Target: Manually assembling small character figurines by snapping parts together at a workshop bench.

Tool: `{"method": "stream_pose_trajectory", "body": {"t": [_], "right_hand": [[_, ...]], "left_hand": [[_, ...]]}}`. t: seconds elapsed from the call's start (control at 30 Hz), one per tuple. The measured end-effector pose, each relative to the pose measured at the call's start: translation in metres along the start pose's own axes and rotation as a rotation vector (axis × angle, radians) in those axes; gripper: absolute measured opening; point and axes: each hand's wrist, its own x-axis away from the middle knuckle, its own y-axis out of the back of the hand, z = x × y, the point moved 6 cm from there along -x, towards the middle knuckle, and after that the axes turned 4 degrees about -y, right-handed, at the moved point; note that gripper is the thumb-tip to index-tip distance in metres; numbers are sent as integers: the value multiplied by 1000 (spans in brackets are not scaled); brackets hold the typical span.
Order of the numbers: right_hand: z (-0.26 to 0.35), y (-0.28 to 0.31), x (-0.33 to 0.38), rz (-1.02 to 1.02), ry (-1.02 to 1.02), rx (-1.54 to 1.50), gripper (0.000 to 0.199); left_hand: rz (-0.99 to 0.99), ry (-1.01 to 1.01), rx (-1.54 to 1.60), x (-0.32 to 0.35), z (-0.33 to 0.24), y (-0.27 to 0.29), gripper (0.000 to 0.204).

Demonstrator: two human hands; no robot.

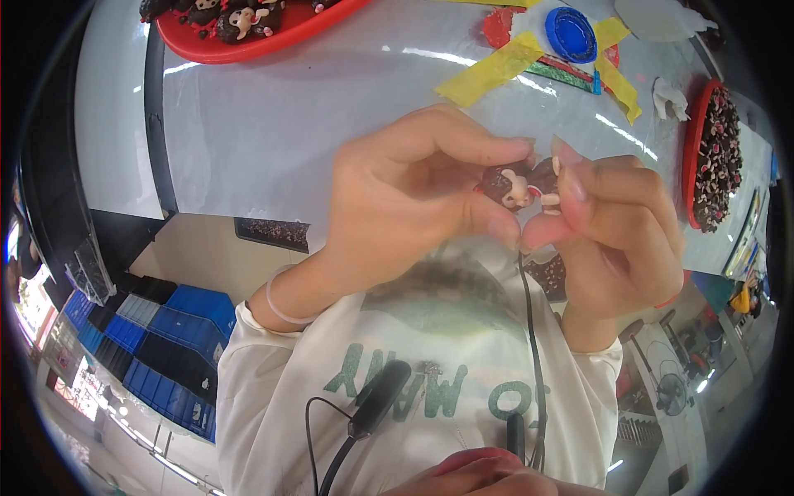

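Note:
Between my two hands is a small dark brown toy figurine (514, 192) with a beige face and a red bit at its neck. My left hand (405, 182) pinches its head side between thumb and fingers. The thumb and fingertips of my right hand (620, 219) close on its other side, where brown and beige parts show. My fingers cover much of the toy, so I cannot tell whether its parts are fully joined. Both hands are raised above the near edge of the grey-white table (273, 132).
At the far left, a red tray (248, 54) holds several similar figurines. Yellow tape (496, 70) crosses near a blue round cap (571, 35) at the back. To the right are crumpled tissue (670, 101) and a red tray (696, 165) of small brown pieces. A dark cable (532, 331) hangs below my hands.

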Motion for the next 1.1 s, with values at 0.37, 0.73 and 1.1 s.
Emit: {"method": "stream_pose_trajectory", "body": {"t": [0.37,0.73,1.1], "right_hand": [[-6,-4,16,24,103,123,31],[-16,40,13,37,25,444,39],[-117,197,42,-108,-395,962,31]], "left_hand": [[-2,222,61,-1,3,-3,37],[-62,164,-64,-8,-13,3,46],[188,-909,-1788,-69,-118,2,25]]}}
